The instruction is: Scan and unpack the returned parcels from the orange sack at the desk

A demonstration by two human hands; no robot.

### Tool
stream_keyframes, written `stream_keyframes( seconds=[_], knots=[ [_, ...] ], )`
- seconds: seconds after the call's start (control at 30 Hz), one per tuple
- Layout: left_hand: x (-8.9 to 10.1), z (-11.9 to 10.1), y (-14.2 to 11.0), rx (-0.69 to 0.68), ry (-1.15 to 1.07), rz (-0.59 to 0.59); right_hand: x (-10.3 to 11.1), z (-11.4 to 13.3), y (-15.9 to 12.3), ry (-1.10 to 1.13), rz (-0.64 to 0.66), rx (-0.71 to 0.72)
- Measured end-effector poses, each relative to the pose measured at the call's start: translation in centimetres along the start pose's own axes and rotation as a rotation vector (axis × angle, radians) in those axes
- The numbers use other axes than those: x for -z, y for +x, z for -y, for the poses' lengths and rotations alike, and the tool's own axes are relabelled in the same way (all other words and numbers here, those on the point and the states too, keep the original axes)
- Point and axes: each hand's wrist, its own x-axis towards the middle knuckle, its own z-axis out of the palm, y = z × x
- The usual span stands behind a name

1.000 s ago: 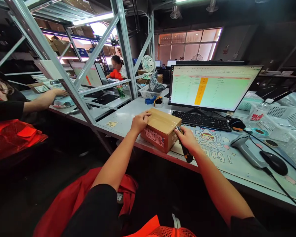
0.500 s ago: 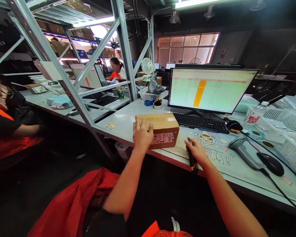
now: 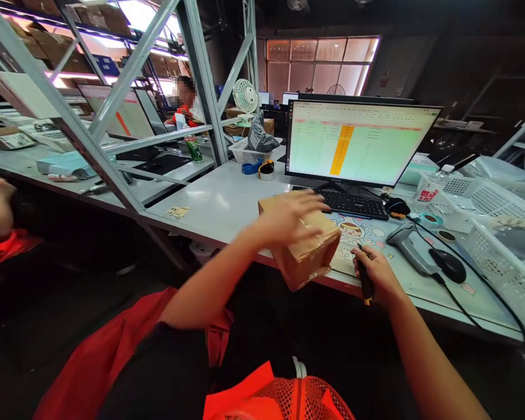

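A taped cardboard box (image 3: 304, 265) sits turned at an angle, one corner jutting past the desk's front edge. My left hand (image 3: 289, 219) lies across its top with fingers stretched out and spread, slightly blurred by motion. Whether the palm presses on the cardboard I cannot tell. To the right of the box, my right hand (image 3: 378, 271) is closed around a black and yellow utility knife (image 3: 366, 283), its handle end pointing down toward me. The blade does not show clearly.
Behind the box are a keyboard (image 3: 350, 203) and a monitor (image 3: 359, 146). A barcode scanner (image 3: 413, 251), a mouse (image 3: 447, 265) and white baskets (image 3: 490, 251) stand at right. Tape rolls (image 3: 266, 170) lie farther back. A metal rack post (image 3: 203, 87) rises at left.
The box has turned, its labelled side no longer facing me, and shifted toward the desk edge. My left hand moved from its left end over the top. My right hand still holds the knife.
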Motion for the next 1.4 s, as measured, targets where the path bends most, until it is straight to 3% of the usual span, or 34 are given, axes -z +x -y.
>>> stream_keyframes(
  seconds=[0.1, 0.17, 0.3, 0.4, 0.47, 0.6, 0.67, 0.77, 0.87, 1.03, 1.23, 1.33, 1.4],
  knots=[
    [1.7, 7.0, 2.4, 0.459, 0.129, 0.143, -1.6, 1.5, -2.4, -0.047, 0.122, 0.066],
    [1.5, 9.6, 2.9, 0.6, 0.109, 0.211, -3.1, 3.0, -3.2, -0.109, 0.172, 0.108],
    [1.0, 9.7, 2.0, 0.658, 0.213, 0.19, -5.5, 5.2, -1.6, -0.083, 0.122, 0.169],
    [0.5, 8.0, 0.5, 0.727, 0.295, 0.059, -5.5, 5.7, 1.9, 0.026, 0.122, 0.129],
    [-0.5, 6.7, -0.8, 0.635, 0.35, -0.079, -4.9, 5.8, 4.2, 0.097, 0.228, 0.083],
    [-4.6, 5.0, -3.5, 0.23, 0.36, -0.213, -3.2, 5.8, 7.1, 0.153, 0.429, 0.04],
    [-7.0, 5.1, -4.3, 0.168, 0.366, -0.33, -2.8, 5.8, 7.6, 0.148, 0.464, 0.045],
    [-9.7, 6.2, -4.7, 0.118, 0.407, -0.559, -3.0, 5.9, 7.3, 0.111, 0.457, 0.065],
    [-10.8, 7.2, -4.5, 0.063, 0.439, -0.679, -3.9, 6.1, 6.2, 0.004, 0.305, 0.127],
    [-10.6, 7.1, -4.4, -0.005, 0.444, -0.726, -4.9, 6.5, 4.3, -0.211, 0.126, 0.275],
    [-10.6, 6.9, -4.7, 0.017, 0.418, -0.705, -5.7, 5.6, 0.8, -0.097, 0.177, 0.182],
    [-10.8, 7.0, -4.5, 0.048, 0.4, -0.676, -4.3, 4.8, -1.1, -0.104, 0.226, 0.171],
    [-10.9, 7.1, -4.4, 0.058, 0.391, -0.668, -2.4, 5.6, -1.4, -0.292, 0.144, 0.262]
  ],
)
